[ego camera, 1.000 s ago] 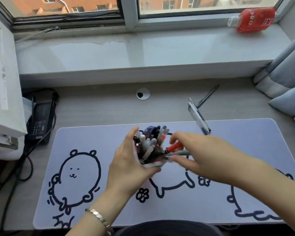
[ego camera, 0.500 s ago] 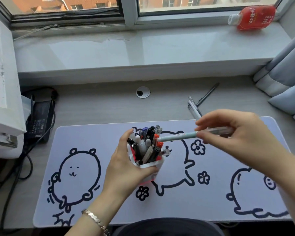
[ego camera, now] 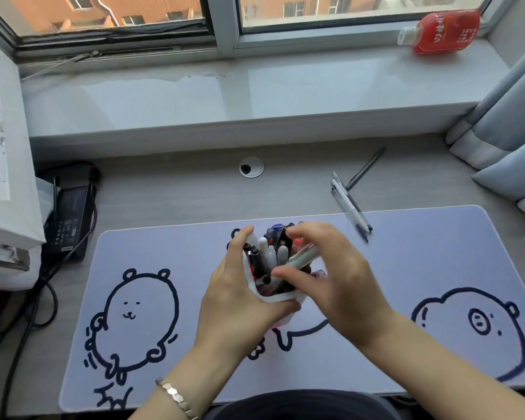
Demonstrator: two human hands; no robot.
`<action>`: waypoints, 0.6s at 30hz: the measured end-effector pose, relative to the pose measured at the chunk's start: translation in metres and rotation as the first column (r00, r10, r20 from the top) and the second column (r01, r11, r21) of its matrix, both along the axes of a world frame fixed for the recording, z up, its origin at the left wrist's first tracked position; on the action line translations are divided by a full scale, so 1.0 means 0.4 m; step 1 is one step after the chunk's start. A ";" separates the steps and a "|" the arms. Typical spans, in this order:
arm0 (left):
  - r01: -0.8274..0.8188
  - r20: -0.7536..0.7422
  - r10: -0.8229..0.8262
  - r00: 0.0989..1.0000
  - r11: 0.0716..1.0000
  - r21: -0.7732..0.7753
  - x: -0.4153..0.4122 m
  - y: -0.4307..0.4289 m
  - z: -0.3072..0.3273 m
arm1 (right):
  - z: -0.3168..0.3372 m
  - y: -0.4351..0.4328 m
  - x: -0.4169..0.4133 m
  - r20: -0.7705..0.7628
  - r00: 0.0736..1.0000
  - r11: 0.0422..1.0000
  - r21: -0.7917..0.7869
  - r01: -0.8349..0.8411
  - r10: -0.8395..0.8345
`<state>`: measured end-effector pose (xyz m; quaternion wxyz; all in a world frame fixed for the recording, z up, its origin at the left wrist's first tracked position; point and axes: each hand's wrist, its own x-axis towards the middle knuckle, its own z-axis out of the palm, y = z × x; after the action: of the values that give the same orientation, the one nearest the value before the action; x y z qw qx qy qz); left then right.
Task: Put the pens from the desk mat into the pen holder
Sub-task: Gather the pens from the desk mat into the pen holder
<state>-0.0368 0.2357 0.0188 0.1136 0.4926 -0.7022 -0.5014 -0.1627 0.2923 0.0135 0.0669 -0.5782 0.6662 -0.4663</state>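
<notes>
Pens [ego camera: 350, 207]: small cluster lying half on desk mat [ego camera: 437, 253], half on tabletop [ego camera: 179, 192], up and to right of pen holder [ego camera: 273, 298]; long axes run diagonally away from person. Right hand [ego camera: 331, 277] nearer, fingers pinched on pale green pen [ego camera: 303, 256] over crammed holder. Left hand [ego camera: 240, 298] wrapped round holder wall.

The left hand [ego camera: 240, 301] is cupped, palm turned to the right, its thumb stretched up and its fingers wrapped out of sight; its wrist wears a bracelet [ego camera: 176, 398]. The right hand [ego camera: 334, 280] reaches in from the lower right, back upward, thumb and fingers pinched together and blurred. Both forearms are bare and slope in toward each other.
</notes>
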 end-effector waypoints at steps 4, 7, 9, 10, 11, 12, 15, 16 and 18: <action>0.021 -0.004 -0.021 1.000 0.999 -0.041 -0.006 -0.003 0.002 | -0.037 0.021 0.033 -0.265 0.963 0.996 0.054 0.070 -0.053; 0.048 0.019 -0.047 0.999 0.995 -0.089 -0.012 -0.010 -0.001 | -0.037 0.036 0.029 -0.323 0.946 0.975 0.205 0.083 -0.013; 0.075 0.038 -0.071 0.997 0.990 -0.122 -0.022 -0.014 -0.007 | -0.042 0.024 0.020 -0.396 0.918 0.940 0.324 0.109 0.030; 0.093 0.055 -0.087 0.995 0.987 -0.132 -0.029 -0.018 -0.014 | -0.042 0.013 0.013 -0.413 0.908 0.922 0.375 0.096 0.073; 0.102 0.064 -0.094 0.994 0.986 -0.129 -0.036 -0.021 -0.018 | -0.044 0.001 0.004 -0.402 0.907 0.911 0.409 0.054 0.127; 0.081 0.058 -0.075 0.995 0.991 -0.104 -0.043 -0.028 -0.023 | -0.043 -0.013 -0.009 -0.327 0.926 0.903 0.428 -0.036 0.192; -0.042 -0.027 0.042 0.999 0.999 -0.004 -0.055 -0.051 -0.037 | -0.030 -0.048 -0.080 0.167 0.961 0.901 0.342 -0.266 0.220; -0.069 -0.050 0.069 0.996 0.998 0.002 -0.056 -0.056 -0.037 | -0.034 -0.059 -0.114 0.234 0.966 0.943 0.285 -0.172 0.105; -0.087 -0.057 0.086 0.995 0.996 -0.013 -0.052 -0.060 -0.032 | -0.066 -0.084 -0.194 0.177 0.962 0.944 0.294 0.149 -0.207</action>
<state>-0.0577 0.2118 0.0059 0.1589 0.5071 -0.6807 -0.5042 -0.2401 0.2588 -0.0129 0.1730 -0.4492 0.7641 -0.4294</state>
